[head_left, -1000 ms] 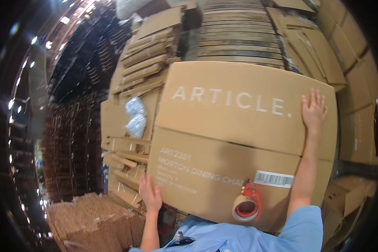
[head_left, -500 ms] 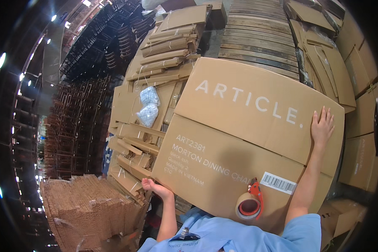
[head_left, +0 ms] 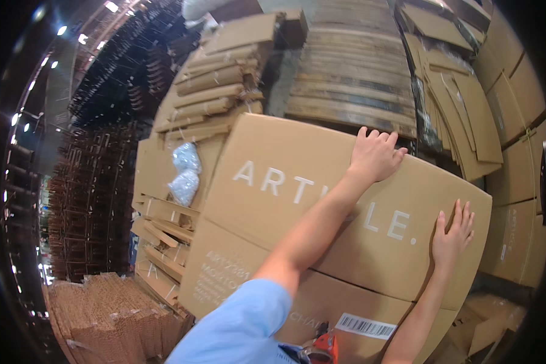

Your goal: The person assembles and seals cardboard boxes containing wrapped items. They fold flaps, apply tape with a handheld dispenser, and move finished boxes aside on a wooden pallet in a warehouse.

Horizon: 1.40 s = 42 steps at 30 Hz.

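A large brown cardboard box [head_left: 273, 148] with white print and a barcode label [head_left: 365, 326] lies in front of me. My left hand [head_left: 376, 155] reaches across it, with its fingers hooked over the far edge. Flat on the right part of the top rests my right hand [head_left: 454, 236], fingers spread. A red tape dispenser [head_left: 326, 347] lies on the box close to my body, partly hidden by my shirt. My left arm covers part of the print.
Beyond the box lies a slatted wooden pallet [head_left: 352, 79]. Bundled cardboard pieces [head_left: 209, 91] and plastic-wrapped packets [head_left: 185, 173] are on the left, above stacked brown sheets [head_left: 109, 309]. Flattened cardboard [head_left: 461, 115] and stacked boxes [head_left: 512, 224] stand along the right.
My left hand has swung from beside the box's near left corner to its far edge. The box and tape dispenser appear lower in view. My right hand stays on the box's right part.
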{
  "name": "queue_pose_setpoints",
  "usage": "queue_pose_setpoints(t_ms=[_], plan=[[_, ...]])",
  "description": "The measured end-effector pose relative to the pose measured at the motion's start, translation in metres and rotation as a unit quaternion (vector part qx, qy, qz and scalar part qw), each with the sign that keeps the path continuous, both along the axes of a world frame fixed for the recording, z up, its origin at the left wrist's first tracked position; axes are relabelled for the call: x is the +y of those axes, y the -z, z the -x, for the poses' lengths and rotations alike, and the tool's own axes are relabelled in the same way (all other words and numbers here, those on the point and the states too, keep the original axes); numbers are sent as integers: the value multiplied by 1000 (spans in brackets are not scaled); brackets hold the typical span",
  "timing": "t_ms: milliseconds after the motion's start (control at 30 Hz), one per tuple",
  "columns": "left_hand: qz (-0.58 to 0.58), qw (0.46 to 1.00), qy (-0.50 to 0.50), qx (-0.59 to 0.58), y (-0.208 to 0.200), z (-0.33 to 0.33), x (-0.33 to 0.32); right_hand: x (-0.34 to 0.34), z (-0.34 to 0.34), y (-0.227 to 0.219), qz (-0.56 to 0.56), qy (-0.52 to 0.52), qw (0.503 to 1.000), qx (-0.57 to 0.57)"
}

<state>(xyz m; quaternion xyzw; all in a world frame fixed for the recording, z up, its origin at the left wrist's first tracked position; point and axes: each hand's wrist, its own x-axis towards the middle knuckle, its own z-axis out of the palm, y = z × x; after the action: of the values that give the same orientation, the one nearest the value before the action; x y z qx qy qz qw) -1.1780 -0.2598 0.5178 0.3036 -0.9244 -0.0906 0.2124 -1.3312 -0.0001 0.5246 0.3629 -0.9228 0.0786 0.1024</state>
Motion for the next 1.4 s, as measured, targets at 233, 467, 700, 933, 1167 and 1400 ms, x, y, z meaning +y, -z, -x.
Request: queue_pose_setpoints(t_ms=[233, 467, 700, 933, 1167, 1400], plan=[[-66, 996, 34, -58, -1, 15, 18, 24, -2, 11, 17, -23, 1000, -9], [-92, 995, 23, -43, 5, -14, 4, 138, -142, -43, 232, -83, 956, -158], [-94, 991, 14, -96, -8, -7, 16, 435, -406, -39, 115, 194, 969, -99], [-122, 984, 50, -119, 19, 8, -9, 443, -355, -41, 214, 23, 973, -81], [-147, 981, 50, -119, 20, 5, -18, 395, -279, -17, 235, -41, 970, -56], [-204, 975, 70, -47, 48, -4, -37, 391, -303, -35, 210, 69, 973, -64]])
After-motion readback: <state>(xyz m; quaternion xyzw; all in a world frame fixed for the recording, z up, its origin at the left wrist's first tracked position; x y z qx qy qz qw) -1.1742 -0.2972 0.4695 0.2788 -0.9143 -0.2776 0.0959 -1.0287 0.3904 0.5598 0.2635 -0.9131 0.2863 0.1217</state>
